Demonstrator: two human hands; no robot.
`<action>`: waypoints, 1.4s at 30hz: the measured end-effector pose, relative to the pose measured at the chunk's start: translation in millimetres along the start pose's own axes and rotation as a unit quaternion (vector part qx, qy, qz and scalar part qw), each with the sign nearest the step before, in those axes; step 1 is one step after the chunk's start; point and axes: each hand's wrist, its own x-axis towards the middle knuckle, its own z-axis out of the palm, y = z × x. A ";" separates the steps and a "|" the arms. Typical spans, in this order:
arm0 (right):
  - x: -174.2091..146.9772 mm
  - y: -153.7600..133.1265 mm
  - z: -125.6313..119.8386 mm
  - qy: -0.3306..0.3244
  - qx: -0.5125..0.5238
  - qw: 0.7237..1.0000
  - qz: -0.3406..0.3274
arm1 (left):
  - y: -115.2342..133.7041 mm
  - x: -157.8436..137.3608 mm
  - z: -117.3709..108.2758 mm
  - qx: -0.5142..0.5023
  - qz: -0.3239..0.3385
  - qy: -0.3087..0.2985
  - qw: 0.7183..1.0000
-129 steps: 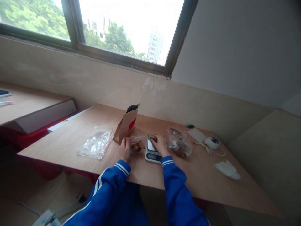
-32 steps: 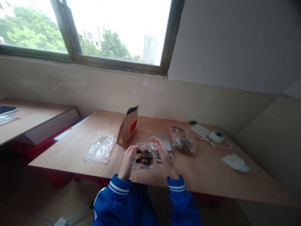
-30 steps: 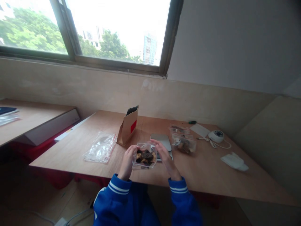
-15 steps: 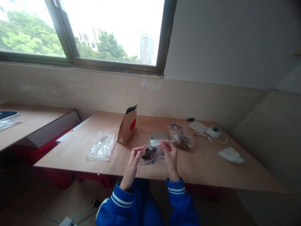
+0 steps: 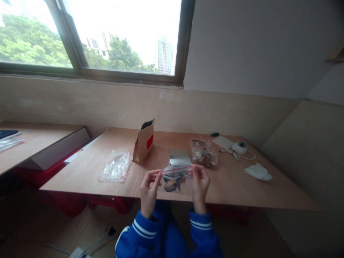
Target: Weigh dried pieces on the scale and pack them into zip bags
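The left hand (image 5: 149, 188) and right hand (image 5: 200, 182) pinch opposite top corners of a red-edged clear bag (image 5: 185, 187) holding brown pieces (image 5: 173, 184), near the scale (image 5: 179, 156).

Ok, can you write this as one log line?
left hand: grips clear bag, top left | right hand: grips top right | inside: dark pieces | behind: scale

No text or number is legible. The brown paper bag (image 5: 140, 148) bears a red label (image 5: 149, 142), its print unreadable.
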 end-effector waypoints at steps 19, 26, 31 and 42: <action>-18.6 24.1 25.7 -0.079 0.062 0.989 0.105 | 107.3 18.1 5.1 0.142 0.125 -0.047 0.981; -16.4 14.7 19.5 -0.058 0.046 0.994 0.083 | 100.2 10.9 10.5 0.118 0.095 -0.043 0.988; -5.8 4.1 5.8 0.006 0.059 0.997 0.043 | 80.8 24.2 -3.2 0.086 0.065 -0.045 0.993; -23.2 5.5 4.5 -0.290 0.111 0.936 0.168 | 46.9 6.3 16.1 -0.024 0.015 0.050 0.998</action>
